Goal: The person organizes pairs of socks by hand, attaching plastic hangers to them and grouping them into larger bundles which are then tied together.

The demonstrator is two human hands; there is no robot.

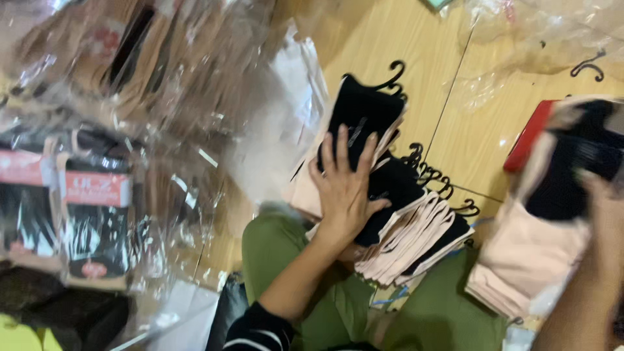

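My left hand lies flat, fingers spread, on a fanned stack of black-and-pink sock pairs with small black hangers, resting on my lap in green trousers. My right hand, blurred at the right edge, holds a second bundle of pink and black sock pairs lifted above the floor. The topmost black pair pokes out above my left fingers.
Clear plastic bags of packaged socks pile up on the left. A wooden floor lies beyond, with crumpled clear plastic at the top right and a red flat object beside the right bundle.
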